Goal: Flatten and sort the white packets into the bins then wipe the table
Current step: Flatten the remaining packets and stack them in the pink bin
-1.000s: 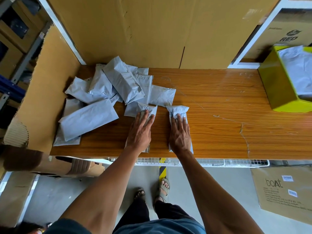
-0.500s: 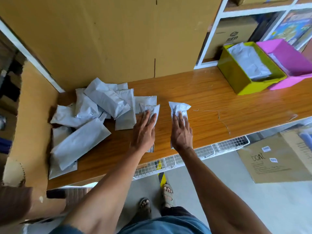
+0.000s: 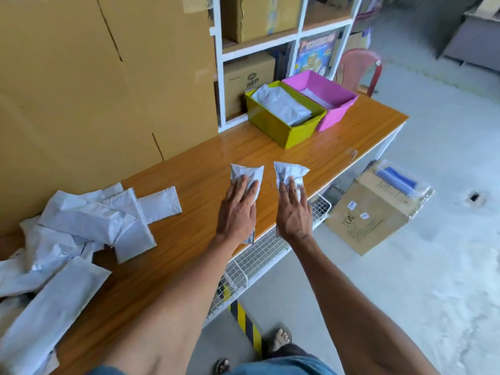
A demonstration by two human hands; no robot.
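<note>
On the wooden table [image 3: 200, 169] my left hand [image 3: 238, 209] presses flat on a crumpled white packet [image 3: 247, 173], fingers straight. Beside it my right hand [image 3: 293, 212] presses flat on a second white packet [image 3: 291, 170] near the table's front edge. A pile of several white packets [image 3: 81, 228] lies at the left end of the table. Toward the right end stands a green bin [image 3: 270, 125] holding white packets, with a pink bin [image 3: 334, 115] touching its right side that holds a few more.
Large cardboard sheets [image 3: 94, 90] back the table. White shelving [image 3: 270, 39] with boxes stands behind the bins. A wire basket [image 3: 257, 255] hangs under the table's front edge, and a cardboard box [image 3: 373, 212] sits on the floor at the right.
Both hands have slid their packets rightward along the table, away from the pile and nearer the bins. The view has swung right, bringing both bins in.
</note>
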